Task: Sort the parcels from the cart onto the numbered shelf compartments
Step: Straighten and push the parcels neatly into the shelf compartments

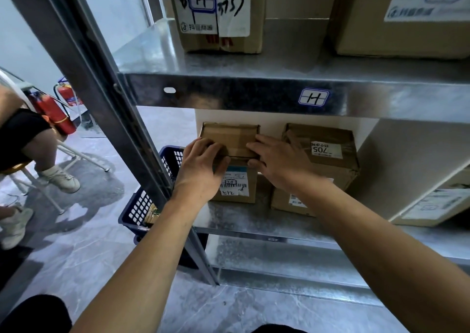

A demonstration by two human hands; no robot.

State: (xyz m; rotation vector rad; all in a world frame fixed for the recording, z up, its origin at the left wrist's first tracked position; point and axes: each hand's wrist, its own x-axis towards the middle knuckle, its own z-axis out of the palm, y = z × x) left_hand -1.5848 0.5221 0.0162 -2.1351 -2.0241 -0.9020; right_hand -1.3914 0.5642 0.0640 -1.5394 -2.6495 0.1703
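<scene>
Brown cardboard parcel (230, 138), rigid, judged light, stood atop a labelled carton (235, 186) near the steel shelf's (241, 220) left edge; left hand (201, 166) and right hand (278, 163) gripped its opposite sides, the soundest hold.

Brown parcel (230, 139) atop labelled parcel (235, 184) (shelved)

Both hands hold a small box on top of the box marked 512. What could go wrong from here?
1. The small box looks wider than the 512 box beneath, so it may tip when the left hand and right hand let go.
2. The right hand is close to the 705 box and could nudge it.
3. No label shows on the small box; its number may end up hidden.
</scene>
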